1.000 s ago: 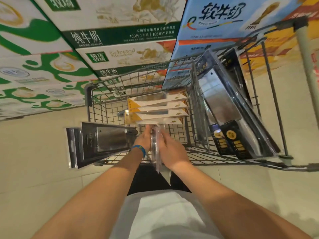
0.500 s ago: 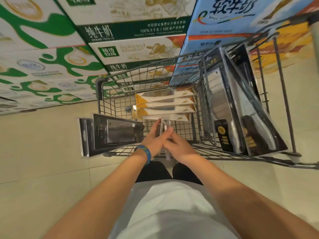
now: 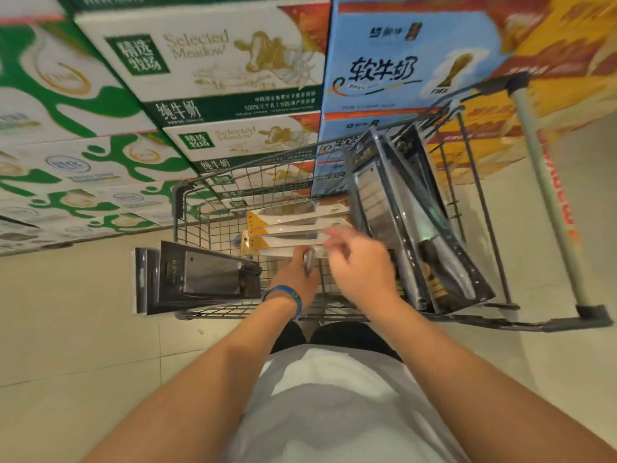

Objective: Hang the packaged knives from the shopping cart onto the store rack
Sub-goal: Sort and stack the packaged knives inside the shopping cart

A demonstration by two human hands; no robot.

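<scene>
The shopping cart point(image 3: 176, 212) is standing on the pale tiled floor point(image 3: 66, 329) directly in front of the person, and both bare arms are reaching over its near rim into the main basket. The left hand point(image 3: 293, 277), with a blue wristband point(image 3: 287, 294) on its wrist, is hovering just inside the cart's near rim. It is gripping a thin clear knife package point(image 3: 309, 261), which is showing edge-on, and its fingers point(image 3: 300, 255) are curling round the package's near end.

The right hand point(image 3: 362, 267) is hanging just beside it, toward the cart's handle side. Its fingers point(image 3: 337, 235) are spreading loosely and holding nothing. That hand is showing blurred, so I cannot tell whether its fingertips are touching the packages below.

Just beyond both hands, in the middle of the cart's basket, a stack of yellow-and-white knife packages point(image 3: 287, 225) is lying flat, each one fanned slightly past the next. On the cart's left side, black cleaver packages point(image 3: 200, 275) are sticking out past the wire wall and hanging over the floor, their blades showing through clear windows.

In the cart's right section, next to the handle point(image 3: 547, 195), tall black knife packages point(image 3: 417, 222) are leaning on end against the wire divider, tilting toward the handle. Beyond the cart's far wall, stacked milk cartons point(image 3: 207, 61) in green-and-white and blue are filling the background.
</scene>
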